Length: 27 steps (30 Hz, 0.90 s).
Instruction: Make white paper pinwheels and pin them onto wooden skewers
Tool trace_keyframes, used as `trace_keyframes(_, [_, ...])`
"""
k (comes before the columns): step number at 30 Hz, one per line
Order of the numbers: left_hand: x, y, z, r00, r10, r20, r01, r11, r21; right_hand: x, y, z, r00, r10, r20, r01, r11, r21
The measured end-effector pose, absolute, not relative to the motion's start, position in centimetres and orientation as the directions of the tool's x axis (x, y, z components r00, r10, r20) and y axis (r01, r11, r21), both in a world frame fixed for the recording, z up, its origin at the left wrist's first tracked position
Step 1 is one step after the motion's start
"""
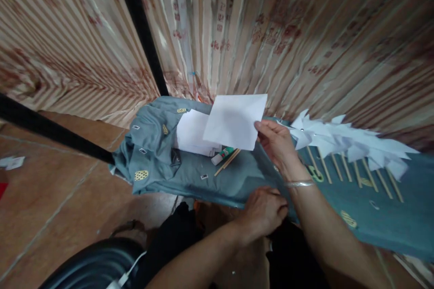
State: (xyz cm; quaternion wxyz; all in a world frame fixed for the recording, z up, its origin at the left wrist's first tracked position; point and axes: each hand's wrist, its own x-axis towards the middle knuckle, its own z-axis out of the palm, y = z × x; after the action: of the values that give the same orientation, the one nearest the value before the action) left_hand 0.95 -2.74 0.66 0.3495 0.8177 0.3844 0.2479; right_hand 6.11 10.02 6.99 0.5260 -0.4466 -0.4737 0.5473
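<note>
A square sheet of white paper (237, 119) is pinched at its right edge by my right hand (276, 142), which has a silver bangle at the wrist. The sheet hovers over a stack of white paper (193, 133) and hides part of it. My left hand (264, 210) rests at the front edge of the cloth-covered surface, its fingers curled in, and I see nothing in them. Below the raised sheet lie a glue stick (220, 156) with a green label and a few thin wooden sticks (228, 162).
White paper pinwheels (352, 140) on wooden sticks lie in an overlapping row at the right. Grey-green patterned cloth (237, 183) covers the surface and bunches up at the left. A striped curtain (271, 31) hangs behind. Dark poles (142, 27) stand at the left, with a black stool (98, 264) below.
</note>
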Motion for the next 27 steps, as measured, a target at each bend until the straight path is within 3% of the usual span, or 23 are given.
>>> trace_keyframes(5, [0.8, -2.3, 1.0, 0.484, 0.861, 0.157, 0.442, -0.395, 0.806, 11.3, 6.2, 5.7, 0.089, 0.995, -0.038, -0.152, -0.024, -0.988])
trace_keyframes(9, [1.1, -2.8, 0.2, 0.509, 0.847, 0.153, 0.423, -0.4, 0.813, 15.2, 4.1, 3.9, 0.236, 0.969, -0.075, -0.178, -0.033, -0.983])
trace_keyframes(12, [0.6, -2.7, 0.2, 0.489, 0.841, 0.23, 0.386, -0.445, 0.808, 18.2, 2.7, 4.0, 0.414, 0.91, 0.03, -0.092, 0.075, -0.993])
trace_keyframes(14, [-0.1, -2.2, 0.7, 0.406, 0.86, 0.311, 0.387, -0.469, 0.794, 19.8, 1.5, 5.3, 0.503, 0.838, 0.212, 0.157, 0.152, -0.976])
trace_keyframes(15, [-0.5, -2.0, 1.0, 0.342, 0.874, 0.344, 0.429, -0.471, 0.771, 20.4, 0.8, 6.1, 0.475, 0.812, 0.338, 0.352, 0.176, -0.919])
trace_keyframes(17, [-1.1, -1.5, 1.7, 0.243, 0.863, 0.444, 0.549, -0.499, 0.67, 20.6, -0.6, 7.6, 0.236, 0.802, 0.549, 0.717, 0.238, -0.656])
trace_keyframes(19, [-1.5, -1.4, 2.2, 0.253, 0.808, 0.532, 0.636, -0.553, 0.538, 19.7, -1.8, 8.3, -0.135, 0.842, 0.523, 0.847, 0.372, -0.381])
trace_keyframes(21, [-1.5, -1.7, 2.4, 0.323, 0.77, 0.551, 0.683, -0.592, 0.428, 18.2, -2.8, 8.1, -0.399, 0.836, 0.376, 0.833, 0.502, -0.232])
trace_keyframes(24, [-1.4, -2.2, 2.1, 0.477, 0.749, 0.461, 0.667, -0.649, 0.365, 16.6, -3.5, 6.5, -0.522, 0.827, 0.21, 0.812, 0.557, -0.176])
trace_keyframes(27, [-1.6, -2.1, 1.2, 0.526, 0.767, 0.368, 0.654, -0.641, 0.401, 17.2, -3.6, 4.8, -0.509, 0.844, 0.169, 0.78, 0.536, -0.324])
